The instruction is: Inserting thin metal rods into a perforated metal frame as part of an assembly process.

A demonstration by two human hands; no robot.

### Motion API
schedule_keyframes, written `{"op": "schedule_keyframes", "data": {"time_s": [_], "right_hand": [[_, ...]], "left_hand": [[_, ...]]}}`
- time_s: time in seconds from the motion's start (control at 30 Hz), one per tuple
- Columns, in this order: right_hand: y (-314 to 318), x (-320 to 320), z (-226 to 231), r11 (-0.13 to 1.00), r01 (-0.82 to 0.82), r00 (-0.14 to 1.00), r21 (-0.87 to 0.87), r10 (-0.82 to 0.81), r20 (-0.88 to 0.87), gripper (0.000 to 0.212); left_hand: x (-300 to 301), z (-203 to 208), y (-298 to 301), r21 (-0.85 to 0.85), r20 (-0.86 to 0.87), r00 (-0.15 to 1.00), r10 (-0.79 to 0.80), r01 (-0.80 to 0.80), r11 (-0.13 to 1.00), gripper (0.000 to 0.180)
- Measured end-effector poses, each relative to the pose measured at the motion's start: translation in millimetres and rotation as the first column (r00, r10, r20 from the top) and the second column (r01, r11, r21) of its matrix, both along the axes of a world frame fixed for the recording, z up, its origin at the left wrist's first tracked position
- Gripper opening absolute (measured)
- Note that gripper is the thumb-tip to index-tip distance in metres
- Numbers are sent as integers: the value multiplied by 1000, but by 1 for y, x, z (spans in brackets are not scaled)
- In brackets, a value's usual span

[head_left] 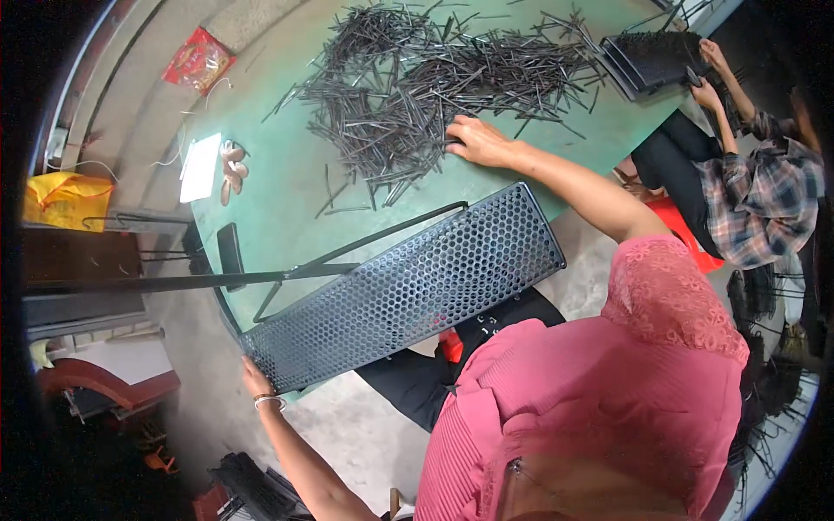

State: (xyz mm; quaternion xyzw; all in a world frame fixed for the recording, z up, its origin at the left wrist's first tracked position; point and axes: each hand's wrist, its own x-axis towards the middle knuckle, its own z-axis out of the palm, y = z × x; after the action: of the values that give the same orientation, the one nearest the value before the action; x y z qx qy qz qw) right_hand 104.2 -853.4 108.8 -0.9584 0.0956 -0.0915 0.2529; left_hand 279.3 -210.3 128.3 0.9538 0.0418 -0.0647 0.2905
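Pink blouse [599, 373] nearest me, I'd let the left hand [254, 379] steady the perforated panel [408, 300] above the black trousers [398, 391], gripping its left end, while the right hand [476, 141], curled, contents unclear to me, lightly loosens the far stick pile [469, 82].

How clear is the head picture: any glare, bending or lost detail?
Head view: edges bow toward the rim and corners fall to black; head view: the white rectangle looks washed out; head view: holes in the perforated panel read distinctly, while rods in the dark pile merge in places.
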Motion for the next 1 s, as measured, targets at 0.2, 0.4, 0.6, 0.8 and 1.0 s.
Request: {"op": "schedule_keyframes", "data": {"time_s": [0.2,0.4,0.6,0.8,1.0], "right_hand": [[-18,56,-9,979,121,982,164,-142,125,28],[-2,97,21,976,-27,967,218,-30,254,66],[-10,85,22,984,168,963,-52,-175,-203,47],[19,111,13,997,73,996,-35,-71,48,54],[25,85,27,998,-19,999,65,16,45,58]], "left_hand": [[1,-8,4,14,33,999,36,-36,999,62],[1,-6,4,87,34,999,17,-20,996,60],[2,-6,4,91,67,998,15,-21,996,60],[6,-9,7,88,37,999,19,-22,996,62],[12,-16,19,-22,-96,995,-35,33,999,63]]}}
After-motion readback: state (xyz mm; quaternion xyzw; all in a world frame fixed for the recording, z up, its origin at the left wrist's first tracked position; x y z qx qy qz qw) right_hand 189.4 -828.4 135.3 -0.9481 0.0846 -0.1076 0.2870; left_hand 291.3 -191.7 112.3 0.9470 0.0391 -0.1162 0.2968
